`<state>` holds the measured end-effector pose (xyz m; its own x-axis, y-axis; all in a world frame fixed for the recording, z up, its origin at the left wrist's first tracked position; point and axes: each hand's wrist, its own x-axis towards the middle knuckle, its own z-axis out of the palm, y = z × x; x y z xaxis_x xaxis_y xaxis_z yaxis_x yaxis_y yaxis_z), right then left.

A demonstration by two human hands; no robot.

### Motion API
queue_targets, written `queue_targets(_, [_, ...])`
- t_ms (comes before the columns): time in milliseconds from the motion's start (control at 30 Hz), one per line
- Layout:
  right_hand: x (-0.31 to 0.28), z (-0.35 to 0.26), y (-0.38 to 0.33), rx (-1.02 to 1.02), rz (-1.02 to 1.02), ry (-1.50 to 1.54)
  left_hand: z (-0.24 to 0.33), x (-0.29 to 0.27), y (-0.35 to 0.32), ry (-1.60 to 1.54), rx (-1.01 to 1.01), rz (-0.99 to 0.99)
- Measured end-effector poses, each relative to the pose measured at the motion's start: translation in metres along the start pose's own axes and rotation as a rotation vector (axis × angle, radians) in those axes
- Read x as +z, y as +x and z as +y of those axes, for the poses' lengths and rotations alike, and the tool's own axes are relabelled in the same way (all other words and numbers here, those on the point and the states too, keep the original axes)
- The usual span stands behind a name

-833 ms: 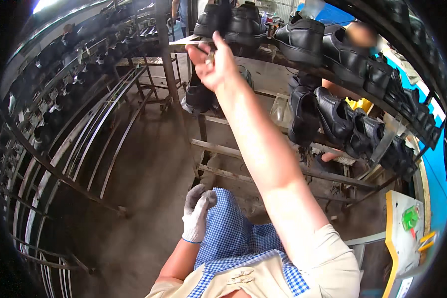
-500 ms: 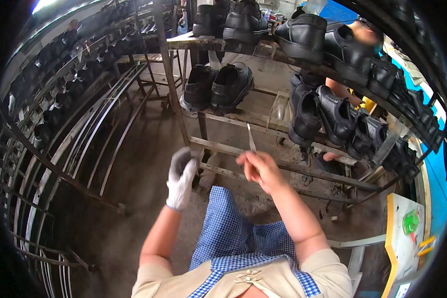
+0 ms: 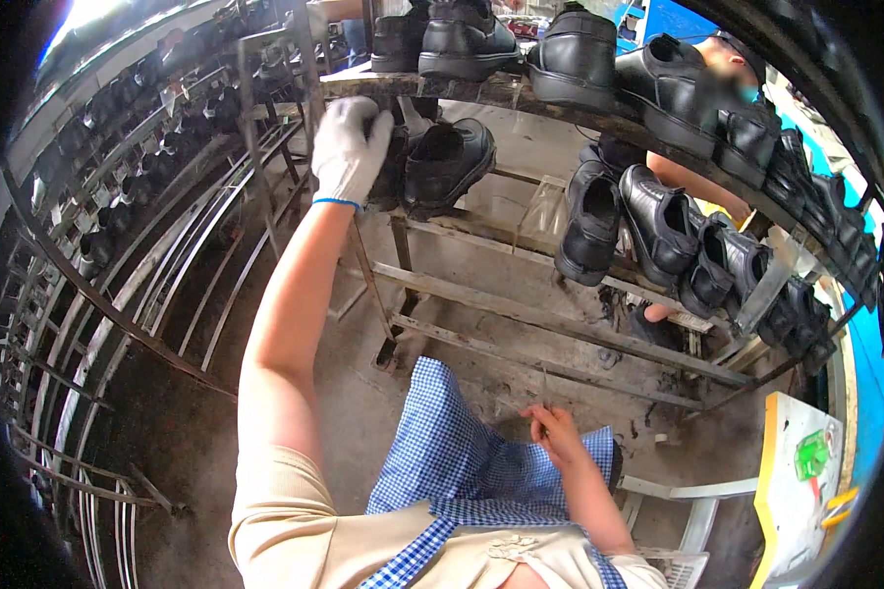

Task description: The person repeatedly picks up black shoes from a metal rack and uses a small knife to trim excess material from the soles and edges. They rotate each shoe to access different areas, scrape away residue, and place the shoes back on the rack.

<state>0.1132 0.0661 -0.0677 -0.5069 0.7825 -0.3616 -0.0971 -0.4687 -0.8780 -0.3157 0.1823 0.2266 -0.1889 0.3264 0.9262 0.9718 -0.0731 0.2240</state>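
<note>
My left hand (image 3: 350,152) wears a white glove with a blue cuff edge and is raised to the left end of the rack. Its fingers are bent round something hidden, beside the rack's post and overlapping a black shoe (image 3: 391,169). A second black shoe (image 3: 447,165) stands just right of it on the lower shelf. My bare right hand (image 3: 557,434) is low, above my blue checked apron (image 3: 462,442), with its fingers closed. From it a thin, narrow tool (image 3: 546,381) points up, faint against the floor; its exact kind does not show.
More black shoes (image 3: 572,59) line the top shelf, and others (image 3: 658,226) the lower shelf at right. Behind the rack a person's arm (image 3: 697,187) shows. Long curved-looking racks (image 3: 138,285) stand at left. A yellow-edged white board (image 3: 801,491) holding a green item is at lower right.
My left hand has risen from in front of the rack to its left post and the shoes. The right hand, still with the thin tool, has dropped toward my apron.
</note>
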Motion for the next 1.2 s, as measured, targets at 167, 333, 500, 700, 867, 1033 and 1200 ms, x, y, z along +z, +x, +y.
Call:
queue_targets(167, [-0.017,0.013,-0.008,0.038,-0.023,0.034,0.021,-0.003,0.081,0.087,0.153,0.156])
queue_targets(333, [-0.010,0.027,-0.004,-0.002,-0.064,0.112,0.015,0.011,0.146,0.406,0.124,-0.195])
queue_targets(500, [-0.006,0.027,-0.006,0.025,-0.126,0.174,0.018,0.011,0.167,0.346,0.115,-0.344])
queue_targets(700, [-0.011,0.037,-0.004,0.095,-0.068,0.146,-0.021,-0.005,0.180,0.297,0.067,-0.243])
queue_targets(867, [-0.012,0.041,-0.003,0.141,-0.011,0.128,0.046,-0.027,0.157,0.075,-0.115,-0.312])
queue_targets(1033, [-0.028,0.024,-0.003,-0.007,0.106,0.057,-0.010,-0.014,0.128,0.478,0.251,-0.074])
queue_targets(1200, [-0.096,-0.039,-0.030,-0.475,0.628,0.029,0.105,-0.035,-0.006,-0.570,-0.005,0.020])
